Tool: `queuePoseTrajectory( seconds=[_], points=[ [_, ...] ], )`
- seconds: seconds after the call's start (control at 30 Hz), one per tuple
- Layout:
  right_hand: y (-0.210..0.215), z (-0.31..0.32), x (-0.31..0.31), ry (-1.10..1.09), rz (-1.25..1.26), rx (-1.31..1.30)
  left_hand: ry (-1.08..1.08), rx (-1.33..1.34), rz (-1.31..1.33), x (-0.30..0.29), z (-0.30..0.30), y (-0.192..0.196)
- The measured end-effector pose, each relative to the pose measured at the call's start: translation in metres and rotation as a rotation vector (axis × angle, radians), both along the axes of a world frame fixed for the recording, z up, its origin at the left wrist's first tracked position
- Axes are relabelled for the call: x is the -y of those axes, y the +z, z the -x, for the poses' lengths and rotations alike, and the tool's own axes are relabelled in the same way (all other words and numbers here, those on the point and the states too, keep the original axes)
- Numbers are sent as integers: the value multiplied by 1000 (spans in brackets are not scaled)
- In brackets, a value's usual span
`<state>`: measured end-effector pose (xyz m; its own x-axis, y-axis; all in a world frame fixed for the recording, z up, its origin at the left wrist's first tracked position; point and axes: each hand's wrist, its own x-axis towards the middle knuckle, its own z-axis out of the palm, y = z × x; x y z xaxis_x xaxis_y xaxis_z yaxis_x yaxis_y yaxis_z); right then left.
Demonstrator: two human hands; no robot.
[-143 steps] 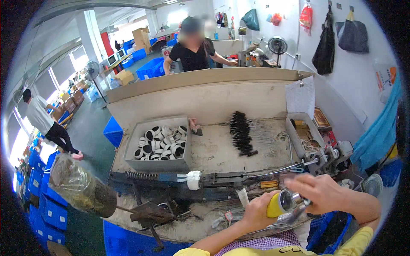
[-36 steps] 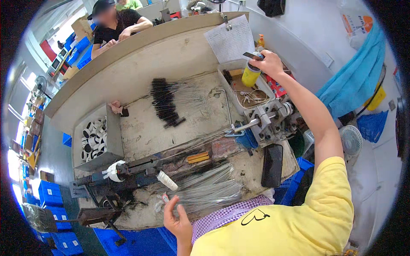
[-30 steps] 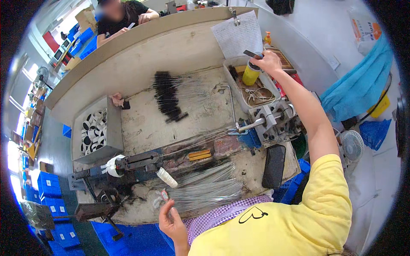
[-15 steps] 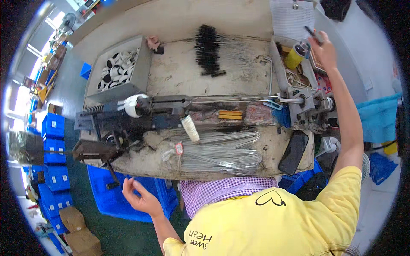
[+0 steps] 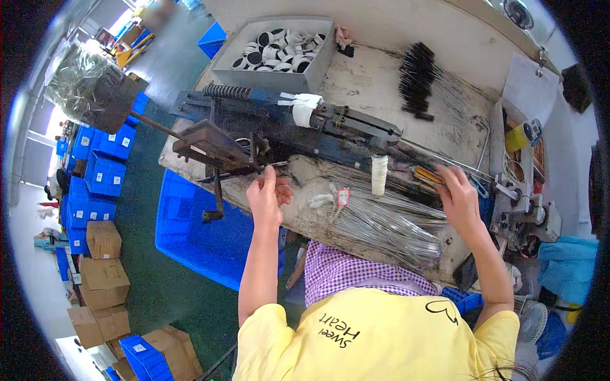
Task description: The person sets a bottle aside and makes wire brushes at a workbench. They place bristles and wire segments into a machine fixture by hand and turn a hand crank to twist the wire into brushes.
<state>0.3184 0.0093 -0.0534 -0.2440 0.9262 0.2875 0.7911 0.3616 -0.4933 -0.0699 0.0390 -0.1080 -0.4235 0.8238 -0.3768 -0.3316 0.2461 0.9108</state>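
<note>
The loose bundle of thin grey metal wires [image 5: 381, 219] is spread on the worn workbench [image 5: 356, 95], long axis left-right between both hands. The right hand [image 5: 459, 198], half-curled, is laid nearest its far end; the left hand [image 5: 268, 194], fingers loosely spread and empty, is raised toward the dark long-bodied metal machine [image 5: 298, 124] beyond.

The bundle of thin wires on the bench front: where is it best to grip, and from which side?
Probably near the right end of the wire bundle, from above: the wires lie flat and gathered there beside the right hand, but fan out toward the bench edge.
</note>
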Motion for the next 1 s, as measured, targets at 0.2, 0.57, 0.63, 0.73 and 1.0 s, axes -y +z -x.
queuePoseTrajectory(
  seconds=[0.2,0.57,0.63,0.73,1.0],
  points=[
    [-26,-6,-13,-163,37,19,-40,-51,11,-7,9,4],
    [-27,-14,-9,-169,116,9,2,-164,-65,-10,15,-8],
    [-18,-13,0,-26,58,-26,-31,-193,-150,7,-5,19],
    [33,-3,11,-8,59,-228,-215,-87,-260,30,-59,45],
    [47,-77,-21,-336,-6,-190,-710,24,-453,1,-239,56]
  ],
)
